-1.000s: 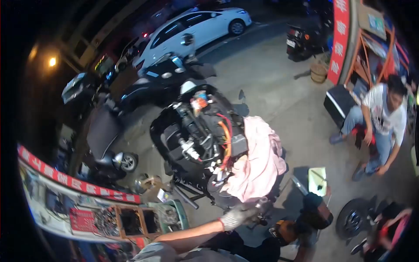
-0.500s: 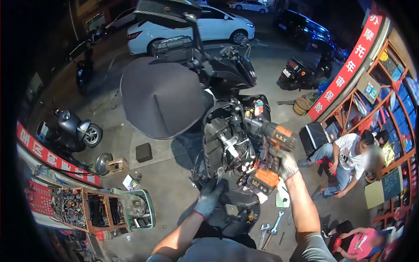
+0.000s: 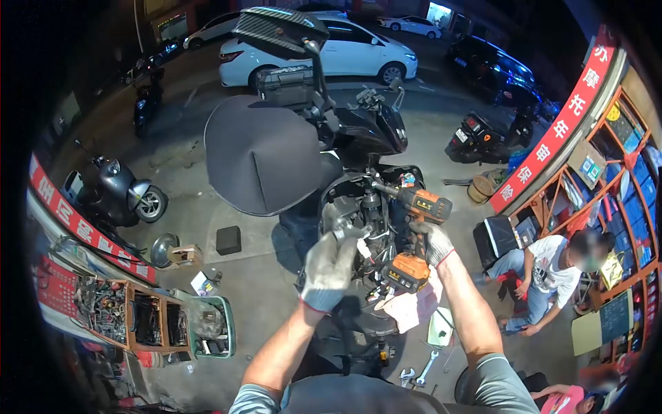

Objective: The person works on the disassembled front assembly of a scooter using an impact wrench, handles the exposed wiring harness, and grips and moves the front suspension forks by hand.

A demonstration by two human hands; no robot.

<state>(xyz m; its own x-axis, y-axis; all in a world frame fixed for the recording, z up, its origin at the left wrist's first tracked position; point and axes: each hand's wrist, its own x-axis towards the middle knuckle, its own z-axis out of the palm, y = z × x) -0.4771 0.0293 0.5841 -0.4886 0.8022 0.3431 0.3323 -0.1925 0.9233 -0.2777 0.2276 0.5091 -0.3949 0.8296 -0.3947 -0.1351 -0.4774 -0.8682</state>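
Note:
My right hand (image 3: 436, 243), in a pale work glove, grips the handle of an orange and black cordless impact wrench (image 3: 429, 205). Its nose points left into the opened body of a scooter (image 3: 372, 207), where a dark cylindrical part and wires are exposed. My left hand (image 3: 329, 265), also gloved, is raised over the left side of that opening. A small silvery ring-ended wrench (image 3: 343, 231) shows blurred at its fingertips, which partly hide it. Beside the left hand is a white connector (image 3: 364, 250) among the wires. A pink cloth (image 3: 414, 307) lies below the tool's battery.
Two open-end wrenches (image 3: 427, 367) lie on the ground near me. A large dark cover (image 3: 262, 155) and a mirror (image 3: 281, 31) stand ahead. At left are a tool box (image 3: 131, 314) and a green bin (image 3: 231, 331). A seated person (image 3: 552, 269) is at right.
My left hand has moved up from the scooter's lower left edge to its opening. The impact wrench in my right hand has shifted slightly up and left. The whole view has tilted.

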